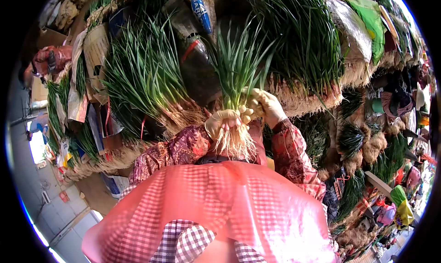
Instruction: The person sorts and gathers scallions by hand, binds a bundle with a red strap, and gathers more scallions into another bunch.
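Observation:
A small bunch of green-leaved plants (239,65) with pinkish bulbs and pale hanging roots is held upright in front of my chest. My left hand (219,123), in a pale glove, is closed around its base from the left. On the right side, my gloved right hand (267,105) has its fingers bent against the stems just above the bulbs. Left of the bunch lies a larger loose pile of the same plants (147,74), its roots toward me. Behind my right hand is a thick stack of plants (303,37) with trimmed-looking roots.
A blue and white packet (200,10) lies on dark plastic beyond the bunch. More stacked plants and a green bag (367,26) are at the upper right. Several small bundles (351,139) lie at the right. Grey floor tiles (57,214) show at the lower left.

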`<action>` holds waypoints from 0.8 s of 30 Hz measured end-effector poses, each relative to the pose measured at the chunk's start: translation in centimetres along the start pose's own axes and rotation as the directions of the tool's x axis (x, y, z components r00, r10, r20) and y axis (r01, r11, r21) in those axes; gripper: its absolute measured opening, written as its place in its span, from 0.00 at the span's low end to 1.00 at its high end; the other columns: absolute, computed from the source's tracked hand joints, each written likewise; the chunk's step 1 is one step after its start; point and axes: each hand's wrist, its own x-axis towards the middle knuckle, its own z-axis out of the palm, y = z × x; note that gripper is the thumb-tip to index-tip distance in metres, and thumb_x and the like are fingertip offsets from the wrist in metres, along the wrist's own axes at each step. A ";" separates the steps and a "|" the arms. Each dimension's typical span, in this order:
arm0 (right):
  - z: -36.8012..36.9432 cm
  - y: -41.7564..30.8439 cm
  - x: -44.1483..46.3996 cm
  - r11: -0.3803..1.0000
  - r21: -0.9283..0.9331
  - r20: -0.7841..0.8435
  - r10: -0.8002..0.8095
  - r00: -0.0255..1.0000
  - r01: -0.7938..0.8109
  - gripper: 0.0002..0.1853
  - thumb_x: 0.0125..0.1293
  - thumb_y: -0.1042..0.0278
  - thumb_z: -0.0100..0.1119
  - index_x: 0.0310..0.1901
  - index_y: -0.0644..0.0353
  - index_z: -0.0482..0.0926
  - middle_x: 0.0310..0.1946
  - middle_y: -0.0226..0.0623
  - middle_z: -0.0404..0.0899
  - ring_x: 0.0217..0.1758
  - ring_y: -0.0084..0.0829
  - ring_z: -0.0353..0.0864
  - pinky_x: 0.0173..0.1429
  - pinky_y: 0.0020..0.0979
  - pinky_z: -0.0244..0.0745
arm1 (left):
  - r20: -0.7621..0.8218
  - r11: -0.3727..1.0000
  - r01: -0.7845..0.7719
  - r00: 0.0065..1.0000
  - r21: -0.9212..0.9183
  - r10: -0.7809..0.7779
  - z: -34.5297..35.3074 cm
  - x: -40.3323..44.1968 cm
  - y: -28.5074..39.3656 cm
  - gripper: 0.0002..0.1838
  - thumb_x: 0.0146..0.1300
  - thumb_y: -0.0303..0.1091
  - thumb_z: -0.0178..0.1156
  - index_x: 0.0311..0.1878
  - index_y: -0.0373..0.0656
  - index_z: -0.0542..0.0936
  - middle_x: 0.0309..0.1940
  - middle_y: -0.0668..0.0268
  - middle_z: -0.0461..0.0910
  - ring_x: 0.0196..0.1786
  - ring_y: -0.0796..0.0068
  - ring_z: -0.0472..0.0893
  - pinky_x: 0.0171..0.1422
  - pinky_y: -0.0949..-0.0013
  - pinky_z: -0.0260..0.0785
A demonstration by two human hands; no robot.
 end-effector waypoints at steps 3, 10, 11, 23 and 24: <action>2.6 -0.6 0.2 0.983 0.149 0.076 0.095 0.993 -0.106 0.10 0.66 0.65 0.59 0.43 0.62 0.76 0.27 0.26 0.77 0.23 0.14 0.71 0.23 0.18 0.66 | -0.010 0.998 0.021 1.000 -0.064 -0.022 0.0 -0.3 0.1 0.16 0.60 0.29 0.55 0.52 0.38 0.76 0.58 0.55 0.74 0.53 0.62 0.79 0.57 0.50 0.73; 0.0 -0.3 -0.3 0.998 -0.061 -0.039 0.007 0.999 -0.010 0.09 0.67 0.67 0.57 0.43 0.62 0.76 0.30 0.30 0.79 0.26 0.16 0.74 0.28 0.19 0.69 | 0.089 0.994 0.035 0.996 -0.107 -0.026 -1.1 -0.9 -0.2 0.16 0.61 0.25 0.55 0.53 0.36 0.76 0.39 0.55 0.83 0.46 0.64 0.81 0.61 0.45 0.69; -0.4 -0.4 -0.3 0.999 -0.045 -0.047 0.028 0.999 -0.030 0.08 0.67 0.67 0.56 0.44 0.62 0.76 0.31 0.31 0.80 0.27 0.17 0.75 0.30 0.19 0.71 | 0.086 0.992 0.064 0.995 -0.107 -0.055 -2.5 -0.8 0.0 0.16 0.61 0.25 0.55 0.52 0.36 0.76 0.39 0.55 0.82 0.45 0.64 0.81 0.62 0.43 0.68; -15.1 -0.4 -7.7 -0.243 -0.943 -0.167 -0.248 0.954 -0.228 0.12 0.65 0.55 0.58 0.44 0.50 0.79 0.31 0.31 0.80 0.30 0.25 0.80 0.36 0.25 0.80 | 0.068 0.983 -0.144 0.988 0.114 0.137 2.2 -3.3 3.0 0.19 0.60 0.28 0.59 0.55 0.43 0.72 0.41 0.63 0.77 0.42 0.73 0.79 0.57 0.63 0.72; -16.9 0.4 -5.0 -0.194 -0.978 0.047 -0.578 0.815 -0.082 0.11 0.65 0.57 0.58 0.45 0.51 0.78 0.30 0.32 0.80 0.29 0.28 0.81 0.30 0.28 0.79 | 0.054 0.988 -0.139 0.989 0.072 0.135 3.2 -3.0 2.8 0.21 0.61 0.28 0.58 0.58 0.42 0.70 0.39 0.63 0.78 0.40 0.73 0.78 0.55 0.63 0.72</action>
